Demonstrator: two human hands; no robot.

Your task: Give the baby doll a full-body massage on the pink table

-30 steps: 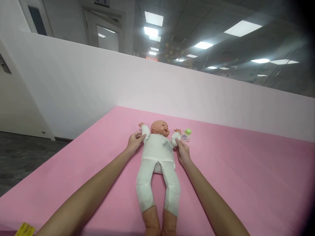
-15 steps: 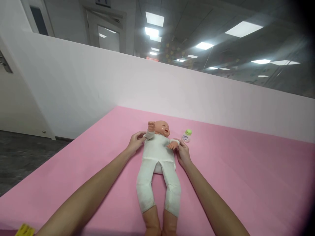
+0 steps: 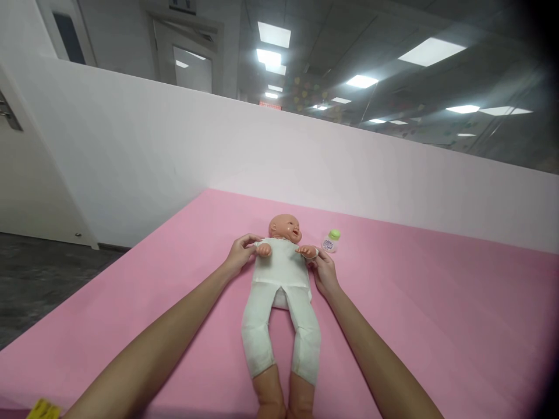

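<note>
A baby doll (image 3: 282, 267) with a white cloth body lies on its back on a pink table top (image 3: 393, 302), its head away from me and its legs toward me. My left hand (image 3: 241, 254) is closed on the doll's arm at the left of the view, with that small hand (image 3: 264, 250) sticking out over the chest. On the other side, my right hand (image 3: 325, 270) grips the doll's other arm near its wrist, and the doll's hand (image 3: 307, 251) points inward. Some of my fingertips are hidden behind the doll's arms.
Just beyond my right hand stands a small clear bottle (image 3: 331, 241) with a green cap. A white partition wall (image 3: 305, 157) borders the table at the back and left. Something yellow (image 3: 43, 409) sits at the lower left edge. A door (image 3: 26, 174) is at far left.
The doll's arm at my left hand has come down from beside its head to over the chest. Its other hand has lifted slightly. My own hands have barely moved.
</note>
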